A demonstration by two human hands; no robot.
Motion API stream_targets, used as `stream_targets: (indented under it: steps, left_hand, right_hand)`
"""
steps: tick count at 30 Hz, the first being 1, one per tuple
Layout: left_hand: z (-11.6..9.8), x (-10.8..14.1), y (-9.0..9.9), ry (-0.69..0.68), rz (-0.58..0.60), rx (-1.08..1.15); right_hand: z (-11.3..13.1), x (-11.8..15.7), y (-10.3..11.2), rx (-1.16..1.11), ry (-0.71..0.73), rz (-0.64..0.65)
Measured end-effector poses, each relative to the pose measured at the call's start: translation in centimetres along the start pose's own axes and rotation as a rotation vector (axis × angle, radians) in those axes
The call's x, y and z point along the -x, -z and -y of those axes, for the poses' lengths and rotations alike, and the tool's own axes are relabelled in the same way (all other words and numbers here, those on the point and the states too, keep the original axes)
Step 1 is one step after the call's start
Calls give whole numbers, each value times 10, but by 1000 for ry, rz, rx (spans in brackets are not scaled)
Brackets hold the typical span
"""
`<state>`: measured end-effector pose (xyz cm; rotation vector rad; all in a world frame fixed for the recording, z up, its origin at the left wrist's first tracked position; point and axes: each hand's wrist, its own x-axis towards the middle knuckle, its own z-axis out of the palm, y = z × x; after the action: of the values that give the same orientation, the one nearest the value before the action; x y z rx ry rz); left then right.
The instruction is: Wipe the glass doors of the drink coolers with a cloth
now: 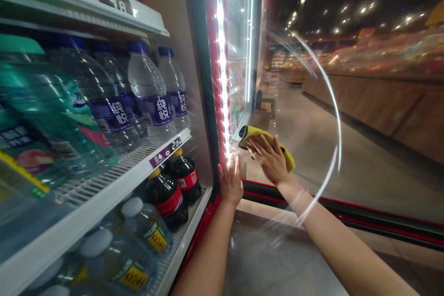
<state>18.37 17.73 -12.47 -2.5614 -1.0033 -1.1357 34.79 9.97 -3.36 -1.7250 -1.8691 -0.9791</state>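
Note:
My right hand (272, 159) presses a yellow cloth (288, 159) with a dark underside against the glass door (305, 129) of a drinks cooler. Its fingers lie over the cloth, whose dark edge curls up at the left. Beside it, my left hand (231, 182) is braced on the red door frame at the lower end of a bright light strip (222, 55). The fingers of that hand are stretched upward and hold nothing. Curved white light streaks show on the glass around my right forearm.
Cooler shelves at left hold water bottles (147, 88), green-tinted bottles (58, 106), cola bottles (166, 199) and white-capped bottles (114, 259). A white shelf edge (114, 199) carries price tags. The door's black and red bottom rail (350, 217) crosses at lower right. Beyond the glass stands a blurred wooden counter (374, 106).

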Motion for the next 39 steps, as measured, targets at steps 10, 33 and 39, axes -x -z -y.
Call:
stream_targets:
  steps: [10, 33, 39]
  left_hand:
    - [32, 17, 18, 48, -3, -75]
    - [50, 25, 4, 103, -88, -123]
    - [64, 50, 7, 33, 10, -117]
  right_hand:
    - [20, -5, -24, -47, 292, 24]
    - [51, -28, -67, -120, 295, 102]
    - [58, 31, -106, -237, 352, 188]
